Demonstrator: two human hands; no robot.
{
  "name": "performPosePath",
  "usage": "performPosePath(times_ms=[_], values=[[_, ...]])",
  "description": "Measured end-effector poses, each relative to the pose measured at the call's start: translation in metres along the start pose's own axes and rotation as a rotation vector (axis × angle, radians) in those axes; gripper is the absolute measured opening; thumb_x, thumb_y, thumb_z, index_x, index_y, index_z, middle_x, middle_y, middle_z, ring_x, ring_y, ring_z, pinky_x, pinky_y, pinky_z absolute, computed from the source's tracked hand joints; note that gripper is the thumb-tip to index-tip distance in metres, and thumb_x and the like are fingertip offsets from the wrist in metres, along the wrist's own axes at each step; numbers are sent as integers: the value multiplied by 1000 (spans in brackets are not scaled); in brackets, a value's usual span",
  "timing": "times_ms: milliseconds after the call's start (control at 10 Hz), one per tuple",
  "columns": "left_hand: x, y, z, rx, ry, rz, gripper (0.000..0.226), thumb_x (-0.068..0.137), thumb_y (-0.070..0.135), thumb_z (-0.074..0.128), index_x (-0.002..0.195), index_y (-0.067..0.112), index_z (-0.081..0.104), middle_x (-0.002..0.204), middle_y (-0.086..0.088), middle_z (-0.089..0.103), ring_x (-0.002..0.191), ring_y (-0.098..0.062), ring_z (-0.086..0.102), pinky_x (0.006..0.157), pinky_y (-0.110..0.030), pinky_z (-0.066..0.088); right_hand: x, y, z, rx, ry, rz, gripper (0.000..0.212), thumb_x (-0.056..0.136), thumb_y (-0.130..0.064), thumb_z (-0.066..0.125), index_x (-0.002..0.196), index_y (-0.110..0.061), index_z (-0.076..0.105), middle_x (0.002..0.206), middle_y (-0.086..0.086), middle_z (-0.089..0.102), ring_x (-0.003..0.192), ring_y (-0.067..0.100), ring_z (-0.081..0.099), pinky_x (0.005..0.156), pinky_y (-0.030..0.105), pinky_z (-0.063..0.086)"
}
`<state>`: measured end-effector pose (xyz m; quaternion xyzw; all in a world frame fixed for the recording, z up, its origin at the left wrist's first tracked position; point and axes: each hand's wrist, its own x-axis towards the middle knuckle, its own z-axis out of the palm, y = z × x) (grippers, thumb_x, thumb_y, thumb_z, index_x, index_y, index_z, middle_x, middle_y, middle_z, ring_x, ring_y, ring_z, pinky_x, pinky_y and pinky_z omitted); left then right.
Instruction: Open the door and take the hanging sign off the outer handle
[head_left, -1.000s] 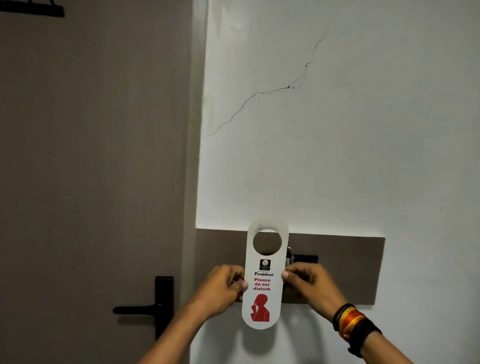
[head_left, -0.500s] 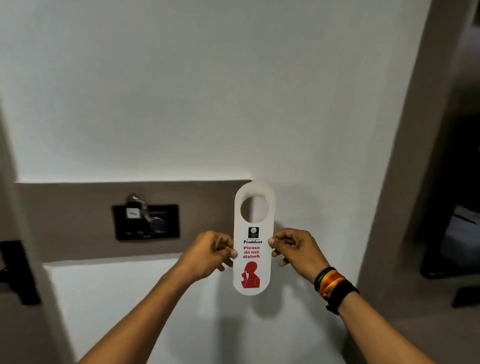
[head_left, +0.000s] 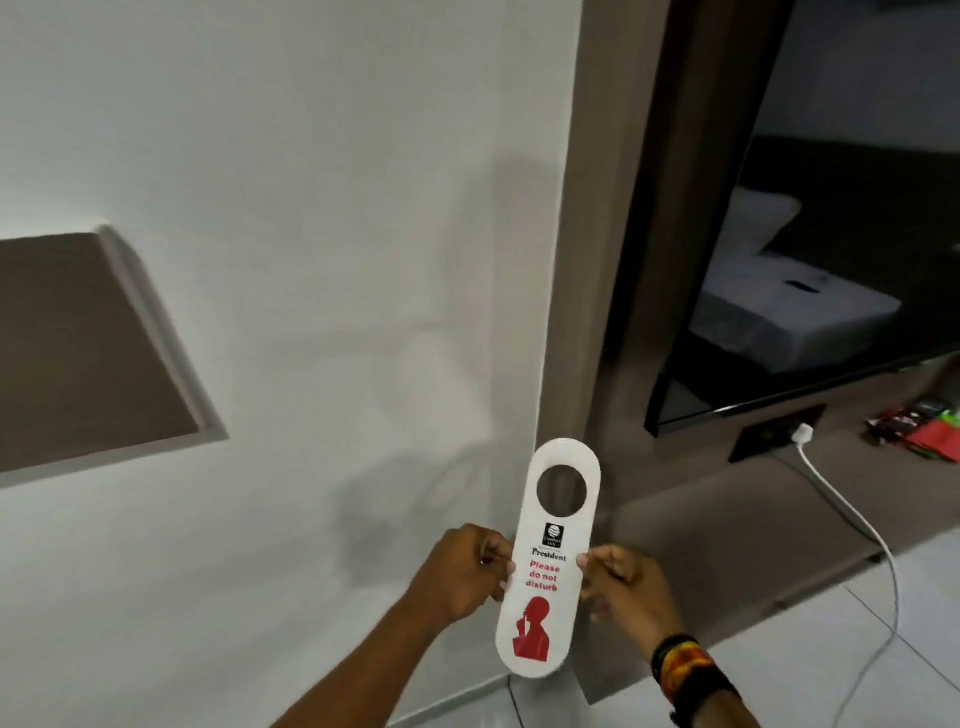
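Observation:
I hold a white hanging sign (head_left: 550, 561) upright in front of me, low in the head view. It has a round hole near the top and red "Please do not disturb" lettering above a red figure. My left hand (head_left: 467, 569) pinches its left edge and my right hand (head_left: 621, 582) pinches its right edge, at mid height. The right wrist wears dark and orange-yellow bands. The door and its handle are out of view.
A white wall (head_left: 311, 208) with a recessed brown panel (head_left: 78, 353) fills the left. A brown wall edge (head_left: 587, 260) stands behind the sign. At right a dark screen (head_left: 805, 291) reflects a bed, with a wall socket (head_left: 774, 434), white cable (head_left: 852, 519) and red items (head_left: 930, 431).
The view has swung right: the door, handle and card-slot panel have left the frame, and the brown wall edge and dark screen have come in. Both hands keep the sign.

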<state>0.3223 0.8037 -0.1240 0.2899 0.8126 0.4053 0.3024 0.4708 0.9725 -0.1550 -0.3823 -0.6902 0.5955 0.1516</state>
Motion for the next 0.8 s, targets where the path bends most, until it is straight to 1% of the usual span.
performPosePath(times_ms=[100, 200, 300, 400, 500, 600, 700, 800], values=[[26, -6, 48, -81, -85, -88, 19, 95, 28, 72, 101, 12, 81, 102, -1, 84, 73, -18, 79, 64, -22, 59, 16, 33, -28, 35, 56, 110, 12, 94, -14, 75, 83, -9, 75, 90, 5, 82, 67, 23, 78, 51, 28, 59], [50, -11, 84, -143, -168, -164, 26, 93, 40, 72, 104, 19, 81, 103, 2, 84, 78, -17, 80, 69, -27, 59, 36, 62, -49, 26, 112, 178, 11, 95, -13, 73, 85, -8, 74, 88, 5, 79, 62, 20, 77, 46, 23, 56], [67, -14, 113, -177, -196, -182, 27, 93, 45, 69, 107, 24, 82, 107, 5, 83, 88, -14, 80, 77, -25, 58, 56, 83, -59, 8, 161, 224, 13, 96, -12, 71, 83, -10, 73, 82, 5, 77, 61, 21, 75, 42, 22, 55], [86, -15, 132, -145, -225, -209, 29, 93, 47, 68, 106, 25, 82, 109, 5, 83, 96, -16, 80, 96, -36, 61, 84, 101, -63, -6, 204, 300, 17, 95, -7, 71, 78, -6, 71, 82, 12, 77, 61, 27, 72, 52, 30, 57], [102, -16, 142, -101, -247, -254, 34, 96, 48, 63, 105, 21, 80, 107, 1, 83, 92, -18, 80, 92, -32, 60, 107, 113, -58, -22, 236, 355, 10, 93, -6, 73, 83, -4, 72, 85, 17, 78, 67, 35, 74, 60, 38, 62], [112, -16, 147, -99, -209, -266, 33, 99, 45, 60, 108, 19, 78, 109, -2, 81, 95, -21, 79, 85, -26, 59, 120, 121, -54, -65, 260, 399, 10, 93, -11, 73, 84, -7, 73, 84, 17, 79, 71, 37, 76, 62, 40, 65], [112, -22, 151, 31, -105, -201, 29, 99, 48, 58, 103, 23, 72, 111, 2, 79, 96, -20, 77, 92, -27, 59, 131, 130, -53, -107, 301, 412, 10, 91, -18, 73, 83, -12, 75, 82, 14, 79, 74, 38, 77, 74, 50, 67], [104, -29, 147, 243, 12, -65, 49, 94, 67, 41, 111, 29, 68, 112, 8, 77, 95, -19, 75, 100, -25, 57, 130, 131, -54, -96, 381, 370, 10, 92, -22, 72, 88, -13, 75, 85, 16, 79, 78, 39, 75, 83, 58, 64]])
